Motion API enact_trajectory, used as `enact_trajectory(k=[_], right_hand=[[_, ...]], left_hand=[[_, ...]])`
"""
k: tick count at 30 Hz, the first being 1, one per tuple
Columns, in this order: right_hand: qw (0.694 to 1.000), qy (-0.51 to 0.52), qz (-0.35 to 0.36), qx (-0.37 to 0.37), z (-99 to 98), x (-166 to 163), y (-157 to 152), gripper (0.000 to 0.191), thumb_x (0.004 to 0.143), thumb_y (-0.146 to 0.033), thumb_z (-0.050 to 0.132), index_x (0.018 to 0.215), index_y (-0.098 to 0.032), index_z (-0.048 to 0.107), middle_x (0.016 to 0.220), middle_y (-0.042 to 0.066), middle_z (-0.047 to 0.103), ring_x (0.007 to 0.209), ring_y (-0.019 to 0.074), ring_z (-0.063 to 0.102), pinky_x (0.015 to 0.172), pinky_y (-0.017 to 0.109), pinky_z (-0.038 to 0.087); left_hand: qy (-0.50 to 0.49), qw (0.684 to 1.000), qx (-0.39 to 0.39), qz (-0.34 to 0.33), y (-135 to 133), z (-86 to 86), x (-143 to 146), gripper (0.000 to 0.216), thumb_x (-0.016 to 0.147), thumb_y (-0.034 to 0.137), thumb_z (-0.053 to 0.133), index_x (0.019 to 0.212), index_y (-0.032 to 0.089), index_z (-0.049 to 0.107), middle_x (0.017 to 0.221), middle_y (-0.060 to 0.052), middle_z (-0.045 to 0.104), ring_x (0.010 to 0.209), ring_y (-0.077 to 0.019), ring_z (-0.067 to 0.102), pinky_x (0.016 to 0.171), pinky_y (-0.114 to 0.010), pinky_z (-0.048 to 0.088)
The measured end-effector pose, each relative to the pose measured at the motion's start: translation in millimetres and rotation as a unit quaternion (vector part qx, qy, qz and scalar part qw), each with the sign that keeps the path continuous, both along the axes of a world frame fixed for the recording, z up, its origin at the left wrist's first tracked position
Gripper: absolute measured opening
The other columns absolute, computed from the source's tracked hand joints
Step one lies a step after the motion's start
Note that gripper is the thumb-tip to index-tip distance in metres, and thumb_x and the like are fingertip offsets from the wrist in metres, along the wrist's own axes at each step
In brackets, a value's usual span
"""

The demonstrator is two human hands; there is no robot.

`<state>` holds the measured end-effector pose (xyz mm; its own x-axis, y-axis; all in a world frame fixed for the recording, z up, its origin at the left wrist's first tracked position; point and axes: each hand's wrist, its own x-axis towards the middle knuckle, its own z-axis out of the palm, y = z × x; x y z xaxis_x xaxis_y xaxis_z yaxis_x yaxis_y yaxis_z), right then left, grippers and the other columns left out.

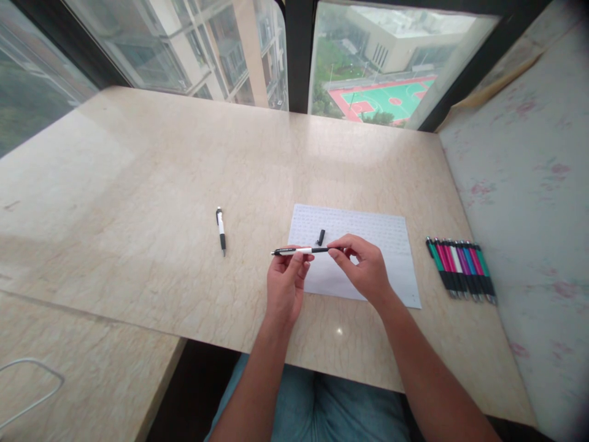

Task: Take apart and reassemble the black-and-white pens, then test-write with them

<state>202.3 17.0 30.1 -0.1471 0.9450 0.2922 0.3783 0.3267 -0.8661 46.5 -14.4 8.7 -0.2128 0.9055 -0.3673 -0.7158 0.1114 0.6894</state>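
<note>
A white and black ballpoint pen (301, 250) lies level across both hands, above a printed sheet of paper (368, 285). My left hand (286, 279) is closed around the pen's white barrel, its clip end pointing left. The fingers of my right hand (361, 264) pinch the dark right end, and they partly hide the tip. On the paper just behind the pen rests a short black piece (321, 236), with a tiny dark bit beside it. A second white and black pen (221, 231) lies on the stone surface to the left.
Several coloured pens (461, 269) lie in a row on the right, near a floral wall (543, 215). Windows border the pale stone countertop (184, 153) at the back. A white cable (50, 368) curls at the lower left.
</note>
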Motion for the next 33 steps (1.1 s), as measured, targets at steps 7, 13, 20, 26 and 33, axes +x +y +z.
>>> enact_trajectory(k=[7, 13, 20, 26, 33], right_hand=[[0.999, -0.034, -0.021, 0.008, -5.0, 1.8, -1.1, 0.038, 0.092, -0.043, 0.059, 0.061, -0.020, 0.060, 0.054, -0.003, 0.054, 0.050, 0.0105, 0.046, 0.052, 0.026, 0.038], [0.999, 0.011, 0.023, -0.027, -4.9, 4.6, -0.7, 0.026, 0.094, -0.043, 0.054, 0.092, -0.021, 0.066, 0.071, 0.001, 0.066, 0.063, 0.0136, 0.060, 0.058, 0.026, 0.046], [0.999, -0.033, 0.025, -0.022, -6.3, 4.6, 0.0, 0.033, 0.094, -0.039, 0.056, 0.068, -0.020, 0.060, 0.058, -0.001, 0.059, 0.053, 0.0111, 0.052, 0.055, 0.025, 0.042], [0.998, -0.035, 0.046, -0.028, -6.3, 3.1, 0.8, 0.027, 0.092, -0.045, 0.059, 0.082, -0.020, 0.065, 0.074, 0.002, 0.068, 0.061, 0.0125, 0.058, 0.057, 0.026, 0.045], [0.998, -0.045, 0.037, -0.016, -8.6, 2.1, 0.1, 0.037, 0.096, -0.038, 0.053, 0.065, -0.019, 0.058, 0.058, -0.001, 0.058, 0.054, 0.0108, 0.051, 0.056, 0.025, 0.040]], left_hand=[[0.016, 1.000, 0.001, -0.018, -1.3, 0.0, 1.6, 0.026, 0.072, 0.024, 0.083, 0.092, 0.016, 0.069, 0.089, -0.003, 0.073, 0.074, -0.0089, 0.070, 0.067, -0.015, 0.053], [0.024, 1.000, -0.006, -0.016, -0.9, 3.1, 2.4, 0.027, 0.070, 0.025, 0.085, 0.089, 0.015, 0.069, 0.088, -0.004, 0.074, 0.072, -0.0094, 0.070, 0.066, -0.016, 0.053], [0.033, 0.999, -0.008, -0.014, -1.0, -0.2, 2.6, 0.027, 0.070, 0.026, 0.084, 0.090, 0.015, 0.070, 0.088, -0.003, 0.073, 0.073, -0.0093, 0.069, 0.068, -0.018, 0.052], [0.038, 0.999, -0.014, 0.001, -0.3, 0.8, 3.2, 0.027, 0.070, 0.026, 0.084, 0.090, 0.015, 0.070, 0.087, -0.003, 0.072, 0.073, -0.0089, 0.068, 0.070, -0.018, 0.052], [0.043, 0.999, -0.012, -0.013, -0.9, 0.4, 3.7, 0.025, 0.072, 0.027, 0.083, 0.090, 0.015, 0.070, 0.087, -0.003, 0.071, 0.073, -0.0089, 0.068, 0.071, -0.019, 0.051]])
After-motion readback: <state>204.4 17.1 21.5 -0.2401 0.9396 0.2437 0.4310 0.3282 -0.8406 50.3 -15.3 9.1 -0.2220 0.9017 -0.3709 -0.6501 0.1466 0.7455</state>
